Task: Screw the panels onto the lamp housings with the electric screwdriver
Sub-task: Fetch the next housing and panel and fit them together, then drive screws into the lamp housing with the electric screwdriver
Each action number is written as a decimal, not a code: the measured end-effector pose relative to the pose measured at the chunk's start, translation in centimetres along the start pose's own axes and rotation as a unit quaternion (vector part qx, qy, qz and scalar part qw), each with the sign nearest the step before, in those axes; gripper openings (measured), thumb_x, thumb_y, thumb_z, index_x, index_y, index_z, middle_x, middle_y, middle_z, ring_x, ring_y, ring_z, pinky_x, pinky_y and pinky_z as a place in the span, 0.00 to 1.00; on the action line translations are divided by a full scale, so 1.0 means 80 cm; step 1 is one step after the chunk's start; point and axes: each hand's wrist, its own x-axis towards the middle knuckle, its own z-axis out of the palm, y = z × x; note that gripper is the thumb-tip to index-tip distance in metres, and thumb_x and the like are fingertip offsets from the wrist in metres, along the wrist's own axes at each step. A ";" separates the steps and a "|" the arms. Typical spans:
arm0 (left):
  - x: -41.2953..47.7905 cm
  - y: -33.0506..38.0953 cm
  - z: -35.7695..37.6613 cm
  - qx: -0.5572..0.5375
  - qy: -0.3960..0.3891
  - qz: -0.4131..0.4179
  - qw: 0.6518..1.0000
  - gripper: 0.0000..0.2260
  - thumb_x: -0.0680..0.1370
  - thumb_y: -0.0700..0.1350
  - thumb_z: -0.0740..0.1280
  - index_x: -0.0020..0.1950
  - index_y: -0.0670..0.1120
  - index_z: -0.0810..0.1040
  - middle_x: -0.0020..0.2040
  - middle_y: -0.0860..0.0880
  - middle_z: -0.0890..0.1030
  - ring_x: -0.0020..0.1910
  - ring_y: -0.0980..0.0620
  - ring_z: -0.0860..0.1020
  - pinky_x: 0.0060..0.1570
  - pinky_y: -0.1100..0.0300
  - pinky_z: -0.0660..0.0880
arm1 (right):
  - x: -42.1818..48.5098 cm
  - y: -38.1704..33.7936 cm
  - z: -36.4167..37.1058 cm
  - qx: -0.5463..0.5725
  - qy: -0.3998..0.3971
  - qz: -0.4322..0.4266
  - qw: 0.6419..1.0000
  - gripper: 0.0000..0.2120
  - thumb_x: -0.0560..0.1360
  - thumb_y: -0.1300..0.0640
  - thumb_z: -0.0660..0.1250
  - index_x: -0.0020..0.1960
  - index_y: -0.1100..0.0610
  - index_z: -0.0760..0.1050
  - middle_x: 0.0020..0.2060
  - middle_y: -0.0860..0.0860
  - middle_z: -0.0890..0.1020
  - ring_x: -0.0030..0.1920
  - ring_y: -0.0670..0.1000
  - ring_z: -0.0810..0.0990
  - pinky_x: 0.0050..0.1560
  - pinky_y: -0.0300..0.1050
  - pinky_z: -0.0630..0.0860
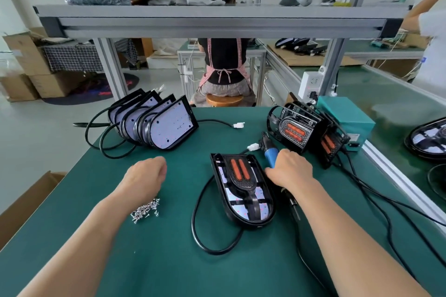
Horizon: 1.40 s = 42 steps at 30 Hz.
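The lamp housing (pixel 253 222), with its panel (pixel 242 182) on top, lies flat on the green table (pixel 169 260). Just right of it, the right hand (pixel 289 169) has its fingers wrapped round the blue electric screwdriver (pixel 271 155). Left of the housing, the left hand (pixel 144 173) is beyond a screw pile (pixel 146 210), fingers curled under; I cannot tell if they hold anything.

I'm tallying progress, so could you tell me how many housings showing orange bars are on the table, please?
3. The flat housing lies mid-table; the front standing housing and rear standing housing lean at the right beside the teal box. Others may be hidden behind them.
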 end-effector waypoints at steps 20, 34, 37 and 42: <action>-0.050 0.165 0.022 -0.640 -0.068 -0.077 0.761 0.05 0.76 0.31 0.69 0.46 0.40 0.83 0.40 0.43 0.86 0.37 0.54 0.82 0.39 0.66 0.79 | -0.073 0.032 -0.047 0.787 0.032 0.124 0.604 0.14 0.70 0.51 0.75 0.48 0.55 0.72 0.31 0.51 0.75 0.28 0.49 0.75 0.29 0.40 0.73; -0.074 0.193 0.023 -0.778 -0.138 -0.122 0.600 0.07 0.77 0.29 0.66 0.44 0.37 0.81 0.41 0.40 0.84 0.37 0.52 0.83 0.37 0.65 0.79 | -0.089 0.007 -0.097 0.895 0.217 0.193 0.340 0.07 0.74 0.58 0.73 0.45 0.55 0.74 0.29 0.47 0.77 0.29 0.48 0.78 0.35 0.38 0.78; -0.075 0.194 0.021 -0.794 -0.142 -0.127 0.577 0.08 0.77 0.29 0.66 0.42 0.37 0.83 0.40 0.39 0.84 0.36 0.52 0.82 0.37 0.65 0.79 | -0.092 0.003 -0.094 0.891 0.225 0.177 0.354 0.09 0.73 0.59 0.73 0.49 0.55 0.73 0.29 0.47 0.77 0.30 0.48 0.77 0.35 0.38 0.77; -0.076 0.194 0.019 -0.805 -0.148 -0.129 0.560 0.12 0.76 0.29 0.66 0.37 0.39 0.85 0.40 0.40 0.84 0.36 0.52 0.82 0.36 0.65 0.79 | -0.095 0.001 -0.102 0.880 0.242 0.171 0.372 0.11 0.74 0.58 0.72 0.52 0.56 0.72 0.30 0.47 0.76 0.31 0.47 0.77 0.33 0.38 0.77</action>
